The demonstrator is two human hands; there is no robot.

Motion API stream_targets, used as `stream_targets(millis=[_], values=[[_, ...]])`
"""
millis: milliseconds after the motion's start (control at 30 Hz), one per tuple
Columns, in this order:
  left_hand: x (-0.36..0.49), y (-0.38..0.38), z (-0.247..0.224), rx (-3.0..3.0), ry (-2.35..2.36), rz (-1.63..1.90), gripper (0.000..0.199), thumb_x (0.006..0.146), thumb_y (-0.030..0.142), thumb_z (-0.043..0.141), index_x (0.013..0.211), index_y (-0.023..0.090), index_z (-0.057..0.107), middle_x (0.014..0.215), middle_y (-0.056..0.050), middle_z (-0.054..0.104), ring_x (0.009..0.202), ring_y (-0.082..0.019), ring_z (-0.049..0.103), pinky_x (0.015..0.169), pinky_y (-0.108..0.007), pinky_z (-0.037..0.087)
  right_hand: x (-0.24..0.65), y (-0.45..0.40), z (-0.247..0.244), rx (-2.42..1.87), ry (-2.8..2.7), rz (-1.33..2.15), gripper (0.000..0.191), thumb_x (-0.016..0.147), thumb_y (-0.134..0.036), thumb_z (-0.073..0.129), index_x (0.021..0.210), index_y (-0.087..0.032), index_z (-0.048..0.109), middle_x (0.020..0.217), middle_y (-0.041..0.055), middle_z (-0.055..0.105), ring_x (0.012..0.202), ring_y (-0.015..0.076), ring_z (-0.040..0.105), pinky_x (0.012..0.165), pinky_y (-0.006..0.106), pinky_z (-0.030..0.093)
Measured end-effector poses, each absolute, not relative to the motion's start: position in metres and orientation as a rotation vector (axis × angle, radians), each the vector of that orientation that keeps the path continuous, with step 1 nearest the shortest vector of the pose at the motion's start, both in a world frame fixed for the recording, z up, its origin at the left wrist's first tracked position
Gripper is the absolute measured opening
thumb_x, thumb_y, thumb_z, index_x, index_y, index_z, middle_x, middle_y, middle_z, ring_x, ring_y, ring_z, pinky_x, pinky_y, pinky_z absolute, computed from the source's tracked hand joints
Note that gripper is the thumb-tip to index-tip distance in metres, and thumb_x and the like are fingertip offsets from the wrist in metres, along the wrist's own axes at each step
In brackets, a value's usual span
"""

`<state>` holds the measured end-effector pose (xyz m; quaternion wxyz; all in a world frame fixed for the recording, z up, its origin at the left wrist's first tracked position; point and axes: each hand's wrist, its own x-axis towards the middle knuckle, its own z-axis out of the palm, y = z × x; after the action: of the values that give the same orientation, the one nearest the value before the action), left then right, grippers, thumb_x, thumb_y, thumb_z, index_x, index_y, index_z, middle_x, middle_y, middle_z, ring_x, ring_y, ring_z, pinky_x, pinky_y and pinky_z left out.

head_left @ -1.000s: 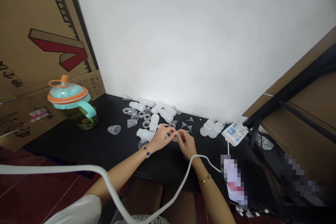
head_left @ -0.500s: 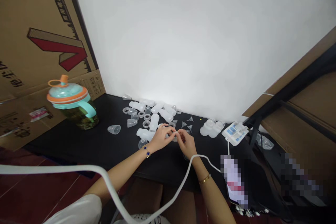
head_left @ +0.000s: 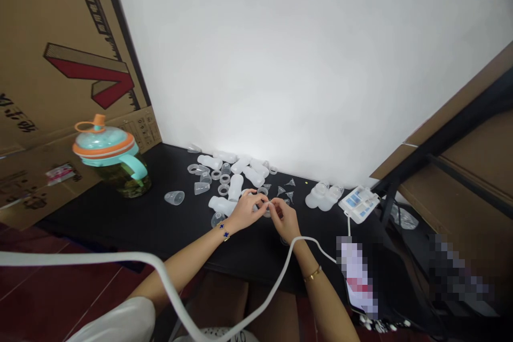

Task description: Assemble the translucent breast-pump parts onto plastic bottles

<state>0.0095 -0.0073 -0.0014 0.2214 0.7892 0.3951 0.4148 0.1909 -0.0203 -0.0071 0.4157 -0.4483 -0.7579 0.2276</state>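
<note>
My left hand (head_left: 247, 209) and my right hand (head_left: 284, 216) meet over the black table, thumbs and forefingers pinched together. Between the fingertips is a small translucent piece, mostly hidden, whose kind I cannot make out. Just beyond the hands lie a clear ring (head_left: 263, 191) and several small clear funnel-shaped pieces (head_left: 281, 191). A white plastic bottle (head_left: 221, 205) lies on its side by my left hand, with a clear dome cap (head_left: 217, 219) below it. Another white bottle (head_left: 235, 187) rests behind. More bottles, rings (head_left: 223, 189) and caps are scattered toward the wall.
A teal and orange lidded jug (head_left: 110, 160) stands at the left by a large cardboard box (head_left: 36, 91). Rounded white bottles (head_left: 324, 196), a white power strip (head_left: 359, 203) and a phone (head_left: 358, 278) are at the right. A white cable (head_left: 262, 307) crosses in front of my arms.
Both hands stay almost in the same place, still pinched together. The objects on the table have not moved; only the camera view shifts very slightly.
</note>
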Motion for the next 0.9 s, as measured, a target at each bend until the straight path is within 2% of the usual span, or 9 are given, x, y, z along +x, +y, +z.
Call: stream_targets(millis=[900], values=[[0.0099, -0.0071, -0.0039, 2.21, 1.113, 1.155, 0.007, 0.092, 0.027, 0.055, 0.091, 0.023, 0.061, 0.067, 0.007, 0.071, 0.064, -0.014, 0.065, 0.111, -0.043, 0.035, 0.1907, -0.0202, -0.0086, -1.141, -1.917, 0.559, 0.023, 0.098, -0.039, 0.05, 0.096, -0.02, 0.063, 0.071, 0.0002, 0.064, 0.058, 0.0134, 0.059, 0.054, 0.021, 0.044]])
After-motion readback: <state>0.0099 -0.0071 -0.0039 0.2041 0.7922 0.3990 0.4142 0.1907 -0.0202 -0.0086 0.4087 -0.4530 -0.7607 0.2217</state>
